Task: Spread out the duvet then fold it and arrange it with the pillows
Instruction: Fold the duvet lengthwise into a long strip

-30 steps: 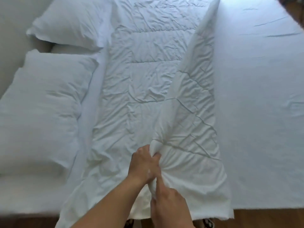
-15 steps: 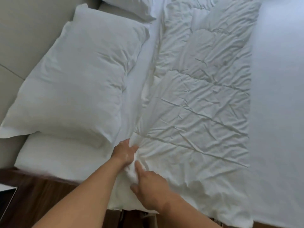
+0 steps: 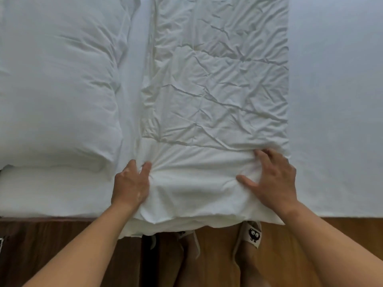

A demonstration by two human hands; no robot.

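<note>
Lengthwise, the duvet [image 3: 217, 90] is laid as a folded strip across the bed [image 3: 335, 100], its long axis running straight away from the person, from the near edge toward the top of the view. Its near short end is hung slightly over the bed's edge, where stacked layers can be seen, and its far end is cut off by the frame. The top surface is heavily creased. Its right long edge is drawn fairly straight, while the left long edge is looser and wavier.

The left hand [image 3: 130, 183] is set on the near left corner of the duvet. The cloth is pinched between thumb and forefinger, and puckers radiate from that spot. The other fingers cannot be made out.

The right hand [image 3: 273, 179] is laid palm down on the near right corner, fingers spread wide and nearly straight, thumb stretched inward, with the fabric pressed and slightly bunched beneath it.

A pillow [image 3: 58, 90] is placed just beside the duvet's left edge, its long axis parallel to the strip, with a narrow band of sheet between them. Below the bed's edge, a wooden floor [image 3: 290, 255] and a shoe [image 3: 253, 235] with a cartoon tag are seen.
</note>
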